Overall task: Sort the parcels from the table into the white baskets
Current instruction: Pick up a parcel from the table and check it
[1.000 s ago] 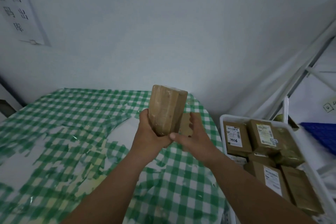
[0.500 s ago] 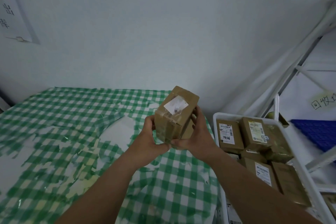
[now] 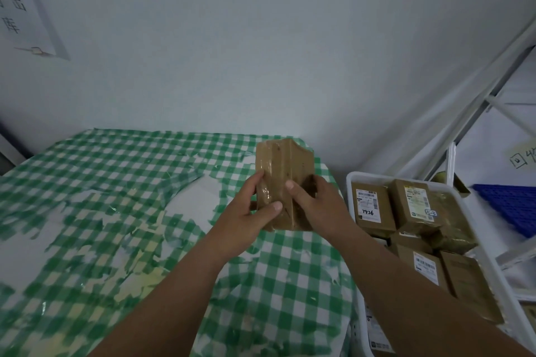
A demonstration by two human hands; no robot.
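Observation:
A brown cardboard parcel (image 3: pixel 282 171) wrapped in clear tape stands on end above the right part of the table, one corner edge turned toward me. My left hand (image 3: pixel 249 214) grips its left side, thumb across the front. My right hand (image 3: pixel 317 206) grips its right side, thumb pressed on the front. No label shows on the faces I see. To the right stands a white basket (image 3: pixel 355 180) holding several brown parcels (image 3: pixel 371 206) with white shipping labels.
The table carries a worn green-and-white checked cloth (image 3: pixel 116 197). A white wall rises behind it with a paper sign (image 3: pixel 20 9) at the left. A white metal shelf frame (image 3: pixel 478 101) and a blue crate (image 3: pixel 510 206) stand beyond the basket.
Both hands have turned the parcel: its labelled face, seen half a second ago, has rotated out of sight, and the parcel now stands upright with a corner edge facing me.

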